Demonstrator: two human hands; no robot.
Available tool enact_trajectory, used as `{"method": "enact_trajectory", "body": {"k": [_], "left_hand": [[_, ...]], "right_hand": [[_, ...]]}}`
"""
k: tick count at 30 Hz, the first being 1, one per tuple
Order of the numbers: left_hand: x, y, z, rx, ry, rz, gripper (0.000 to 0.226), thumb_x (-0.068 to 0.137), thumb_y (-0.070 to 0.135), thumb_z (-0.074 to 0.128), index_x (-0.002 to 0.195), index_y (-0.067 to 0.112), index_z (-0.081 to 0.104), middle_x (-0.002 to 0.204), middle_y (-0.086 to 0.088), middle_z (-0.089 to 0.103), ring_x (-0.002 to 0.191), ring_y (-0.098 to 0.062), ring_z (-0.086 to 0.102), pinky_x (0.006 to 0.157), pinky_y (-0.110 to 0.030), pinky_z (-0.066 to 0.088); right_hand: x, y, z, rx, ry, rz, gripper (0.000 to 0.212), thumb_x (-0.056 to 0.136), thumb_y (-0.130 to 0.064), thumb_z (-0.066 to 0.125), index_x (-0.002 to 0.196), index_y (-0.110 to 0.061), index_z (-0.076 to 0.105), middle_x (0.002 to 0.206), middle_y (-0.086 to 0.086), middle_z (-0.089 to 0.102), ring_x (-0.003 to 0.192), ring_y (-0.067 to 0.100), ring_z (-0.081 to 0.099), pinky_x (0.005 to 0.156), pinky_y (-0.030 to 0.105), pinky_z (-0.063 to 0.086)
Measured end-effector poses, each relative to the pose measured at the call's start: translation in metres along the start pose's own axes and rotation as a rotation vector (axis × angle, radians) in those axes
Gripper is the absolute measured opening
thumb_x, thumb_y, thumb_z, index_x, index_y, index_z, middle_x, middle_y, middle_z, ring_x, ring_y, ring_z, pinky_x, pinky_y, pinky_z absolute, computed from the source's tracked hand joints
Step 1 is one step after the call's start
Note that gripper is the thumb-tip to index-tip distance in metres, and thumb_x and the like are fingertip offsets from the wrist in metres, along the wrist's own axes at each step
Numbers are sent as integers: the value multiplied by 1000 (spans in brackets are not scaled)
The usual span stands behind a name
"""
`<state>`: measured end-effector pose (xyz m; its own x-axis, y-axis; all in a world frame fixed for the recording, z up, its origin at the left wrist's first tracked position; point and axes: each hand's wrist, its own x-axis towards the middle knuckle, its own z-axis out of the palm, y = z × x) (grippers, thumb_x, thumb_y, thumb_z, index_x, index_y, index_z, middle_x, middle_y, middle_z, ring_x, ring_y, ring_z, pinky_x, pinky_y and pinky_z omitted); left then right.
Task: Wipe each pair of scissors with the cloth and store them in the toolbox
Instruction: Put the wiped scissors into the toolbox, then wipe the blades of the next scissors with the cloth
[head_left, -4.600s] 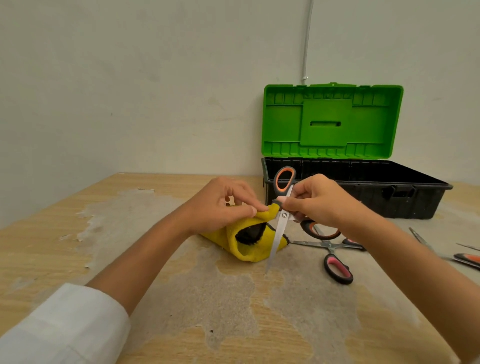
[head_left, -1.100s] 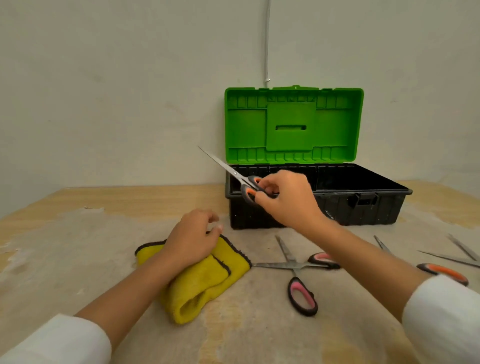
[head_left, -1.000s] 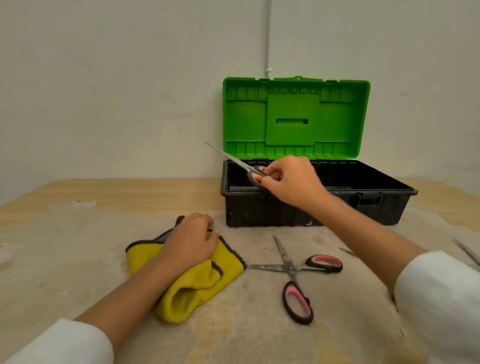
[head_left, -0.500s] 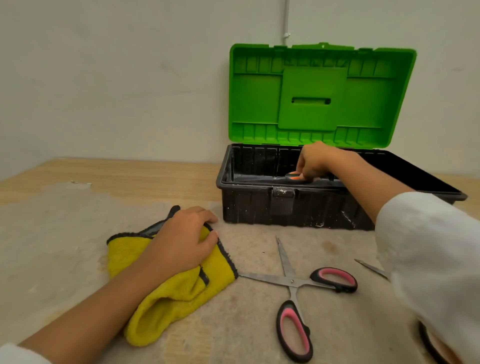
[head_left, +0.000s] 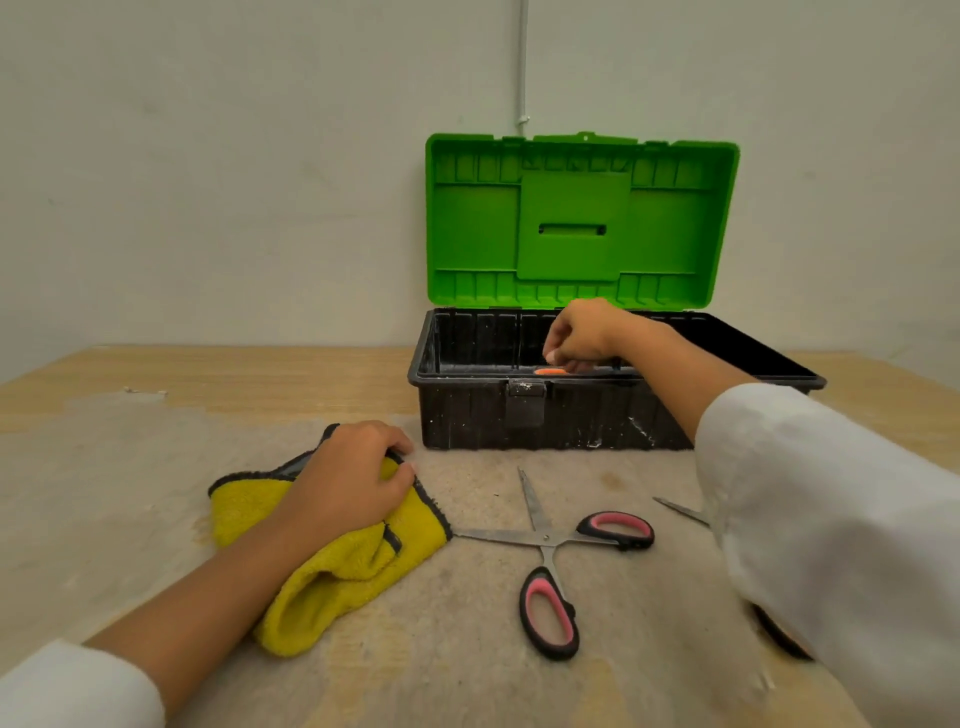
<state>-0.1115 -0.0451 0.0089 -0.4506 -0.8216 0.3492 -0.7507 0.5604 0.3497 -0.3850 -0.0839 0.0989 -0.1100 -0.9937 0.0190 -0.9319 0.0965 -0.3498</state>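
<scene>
Storing step: right hand (head_left: 581, 336) reaches into the toolbox (head_left: 545, 415) at frame centre, over the orange-handled scissors (head_left: 550, 371); grip can't be told. Left hand (head_left: 353, 480) presses flat on the cloth (head_left: 337, 561). Next, probably: pick up the pink-handled scissors (head_left: 550, 540), lying splayed at lower centre.

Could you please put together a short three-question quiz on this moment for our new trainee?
1. True or false: the toolbox lid is closed.
2. What does the left hand rest on? A) the yellow cloth B) the pink-handled scissors C) the bare table
3. Where is the right hand?

Key
1. False: the lid stands open.
2. A.
3. Inside the open toolbox, just above an orange scissor handle that shows over the front rim.
</scene>
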Motion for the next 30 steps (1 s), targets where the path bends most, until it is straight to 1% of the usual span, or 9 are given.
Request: {"method": "enact_trajectory", "body": {"k": [4, 7, 10, 13, 16, 20, 23, 26, 30], "left_hand": [[-6, 15, -13, -14, 31, 38, 22, 84, 20, 57, 101, 14, 69, 107, -3, 70, 97, -17, 62, 85, -32, 50], [-16, 30, -27, -72, 31, 92, 19, 86, 20, 56, 98, 15, 70, 104, 0, 71, 96, -14, 62, 87, -34, 51], [-35, 43, -31, -79, -7, 142, 17, 86, 24, 55, 94, 19, 70, 100, 4, 70, 91, -10, 62, 84, -37, 52], [-56, 51, -23, -51, -18, 182, 19, 85, 26, 55, 96, 20, 69, 99, 5, 70, 86, -9, 60, 80, -32, 52], [-70, 51, -14, -13, -4, 189, 19, 85, 26, 54, 99, 22, 66, 102, 4, 67, 77, -10, 49, 74, -28, 46], [-78, 50, -9, -25, 26, 173, 19, 84, 27, 55, 101, 23, 64, 104, 4, 66, 87, -13, 54, 79, -30, 47], [-80, 52, -9, -30, 43, 175, 20, 85, 27, 55, 101, 23, 64, 104, 5, 66, 96, -13, 56, 83, -33, 48], [-81, 51, -9, -46, 74, 177, 17, 84, 25, 56, 97, 22, 66, 98, 5, 66, 85, -10, 54, 77, -29, 48], [-82, 49, -10, -116, 139, 198, 20, 82, 37, 51, 84, 24, 66, 85, 7, 66, 82, -11, 59, 72, -38, 52]], "right_hand": [[-35, -15, -4, -26, 179, -107, 15, 87, -16, 61, 95, -8, 72, 97, 12, 72, 84, 18, 62, 82, 30, 52], [-70, -26, -1, -39, 299, -180, 18, 88, -17, 59, 96, -7, 72, 96, 10, 71, 84, 17, 58, 74, 26, 44], [-105, -34, 10, -12, 386, -250, 16, 88, -13, 57, 90, -8, 72, 89, 10, 72, 82, 22, 64, 76, 32, 53], [-141, -39, 27, -60, 319, -292, 16, 86, -14, 56, 87, -11, 72, 83, 8, 73, 79, 21, 66, 78, 39, 56], [-171, -36, 46, -147, 181, -257, 16, 84, -19, 57, 87, -17, 72, 87, 4, 73, 81, 20, 66, 78, 39, 56], [-187, -31, 65, -298, 65, -158, 18, 85, -28, 58, 98, -23, 69, 100, -1, 70, 92, 22, 64, 77, 39, 56], [-188, -28, 70, -254, 63, -167, 15, 88, -29, 58, 97, -22, 67, 98, -2, 69, 91, 19, 63, 77, 37, 55], [-189, -26, 69, -241, 35, -163, 12, 89, -30, 58, 95, -21, 64, 98, -2, 66, 92, 18, 61, 76, 33, 52], [-189, -21, 60, -107, 6, -131, 10, 90, -26, 56, 91, -20, 64, 95, -1, 67, 92, 18, 63, 81, 32, 52]]}}
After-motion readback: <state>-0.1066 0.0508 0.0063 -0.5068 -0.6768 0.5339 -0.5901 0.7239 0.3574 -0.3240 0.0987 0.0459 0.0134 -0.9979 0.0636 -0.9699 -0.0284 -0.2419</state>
